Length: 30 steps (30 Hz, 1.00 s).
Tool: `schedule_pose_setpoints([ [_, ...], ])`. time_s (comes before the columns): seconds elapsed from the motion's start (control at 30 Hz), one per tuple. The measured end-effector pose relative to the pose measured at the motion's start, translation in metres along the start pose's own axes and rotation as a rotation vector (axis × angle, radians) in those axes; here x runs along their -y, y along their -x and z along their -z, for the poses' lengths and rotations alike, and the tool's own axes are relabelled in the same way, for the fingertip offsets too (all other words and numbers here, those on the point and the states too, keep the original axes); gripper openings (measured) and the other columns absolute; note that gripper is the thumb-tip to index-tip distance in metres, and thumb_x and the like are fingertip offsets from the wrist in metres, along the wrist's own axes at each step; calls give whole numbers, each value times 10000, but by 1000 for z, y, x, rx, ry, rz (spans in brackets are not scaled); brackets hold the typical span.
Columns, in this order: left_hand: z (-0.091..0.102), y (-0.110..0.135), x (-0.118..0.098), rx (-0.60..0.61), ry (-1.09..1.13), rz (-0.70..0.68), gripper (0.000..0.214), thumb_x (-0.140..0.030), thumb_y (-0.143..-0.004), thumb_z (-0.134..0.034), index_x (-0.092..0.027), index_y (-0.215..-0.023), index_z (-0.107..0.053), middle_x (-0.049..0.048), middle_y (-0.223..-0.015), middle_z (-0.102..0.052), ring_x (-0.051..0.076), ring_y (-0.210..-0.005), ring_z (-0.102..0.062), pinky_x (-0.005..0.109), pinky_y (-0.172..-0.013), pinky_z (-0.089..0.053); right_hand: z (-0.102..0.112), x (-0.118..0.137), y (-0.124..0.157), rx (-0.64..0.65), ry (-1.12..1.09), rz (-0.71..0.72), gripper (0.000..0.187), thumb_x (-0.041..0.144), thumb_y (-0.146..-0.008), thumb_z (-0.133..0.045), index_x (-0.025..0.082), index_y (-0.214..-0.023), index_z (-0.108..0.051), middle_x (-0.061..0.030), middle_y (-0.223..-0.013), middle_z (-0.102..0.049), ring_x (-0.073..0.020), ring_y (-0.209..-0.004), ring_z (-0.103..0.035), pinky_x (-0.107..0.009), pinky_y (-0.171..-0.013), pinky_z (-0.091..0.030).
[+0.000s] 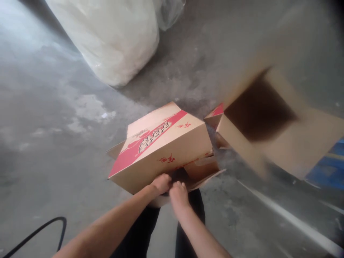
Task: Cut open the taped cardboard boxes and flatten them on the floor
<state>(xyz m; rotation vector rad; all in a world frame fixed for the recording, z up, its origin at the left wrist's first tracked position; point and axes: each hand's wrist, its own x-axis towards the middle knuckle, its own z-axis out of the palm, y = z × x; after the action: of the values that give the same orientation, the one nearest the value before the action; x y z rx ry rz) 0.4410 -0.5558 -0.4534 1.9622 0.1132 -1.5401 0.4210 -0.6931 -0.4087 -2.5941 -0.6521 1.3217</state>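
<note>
A brown cardboard box [161, 143] with a red stripe and printed lettering lies tilted on its side in front of my legs, its opening towards me. My left hand [162, 183] is closed at the near edge of this opening. Close beside it, my right hand [178, 195] is also closed, at the lower flap. Both seem to grip the box's flaps, though the fingertips are partly hidden. One loose flap [206, 179] sticks out to the right, and the inside of the box looks dark.
A second cardboard box [301, 143], blurred, stands with its flaps spread at the right. Behind lies a large whitish plastic-wrapped bundle [115, 39]. Something blue [329, 168] shows at the right edge. A black cable or hose [40, 229] curves at the lower left above the grey concrete floor [67, 150].
</note>
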Motion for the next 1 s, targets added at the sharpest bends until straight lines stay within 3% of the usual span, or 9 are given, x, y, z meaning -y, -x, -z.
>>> schedule_pose_setpoints([
  [0.17, -1, -9, -4, -86, -21, 159, 273, -418, -951, -626, -152, -982, -680, 54, -998, -698, 196, -937, -670, 409, -884, -562, -4, -2, -5, -12, -31, 97, 328, 36, -946, -467, 139, -917, -777, -116, -934, -723, -238, -986, -591, -373, -869, -394],
  [0.37, 43, -25, 10, -207, 81, 293, 300, -435, -961, -604, -165, -1074, -668, 85, -1125, -683, 215, -1036, -653, 446, -943, -541, 20, 5, 14, -94, -37, 162, 310, 68, -954, -479, 171, -864, -758, -90, -899, -690, -225, -947, -563, -372, -851, -395],
  [0.43, 60, -31, 9, -138, 158, 290, 334, -464, -972, -578, -155, -1070, -662, 76, -1052, -695, 193, -933, -672, 409, -865, -567, 25, 4, 19, -113, -27, 149, 316, 67, -960, -471, 177, -852, -748, -87, -894, -681, -224, -923, -554, -380, -831, -391],
  [0.53, 72, -29, 6, 102, 272, 184, 428, -539, -983, -525, -137, -1009, -671, 45, -889, -703, 153, -759, -673, 350, -737, -581, 29, -7, 19, -126, -15, 120, 307, 81, -970, -475, 177, -854, -742, -87, -908, -678, -231, -944, -550, -392, -826, -388],
  [0.63, 62, -10, 6, 250, 268, 91, 413, -544, -944, -596, -142, -922, -686, 23, -820, -693, 143, -713, -655, 323, -695, -571, 29, -14, 17, -118, -17, 111, 276, 108, -972, -505, 179, -848, -742, -80, -915, -683, -229, -961, -559, -389, -842, -391],
  [0.7, 45, 3, 7, 244, 202, 93, 318, -460, -899, -693, -146, -852, -681, 6, -795, -679, 144, -714, -643, 317, -701, -565, 28, -12, 17, -109, -21, 93, 280, 102, -972, -499, 179, -850, -739, -84, -934, -688, -228, -962, -572, -387, -848, -395],
  [0.83, 15, 8, 8, 54, 79, 151, 243, -395, -908, -690, -154, -883, -674, 32, -928, -693, 180, -877, -658, 373, -834, -564, 23, 8, 10, -66, -9, 32, 307, 40, -955, -460, 142, -935, -748, -122, -904, -714, -246, -903, -615, -409, -865, -409],
  [1.0, 20, -12, 13, -110, -33, 245, 265, -422, -916, -675, -162, -962, -681, 59, -1027, -700, 205, -982, -665, 414, -903, -548, 25, 30, -22, -12, 3, 49, 240, 41, -903, -530, 120, -904, -757, -165, -844, -732, -291, -898, -623, -423, -836, -420],
])
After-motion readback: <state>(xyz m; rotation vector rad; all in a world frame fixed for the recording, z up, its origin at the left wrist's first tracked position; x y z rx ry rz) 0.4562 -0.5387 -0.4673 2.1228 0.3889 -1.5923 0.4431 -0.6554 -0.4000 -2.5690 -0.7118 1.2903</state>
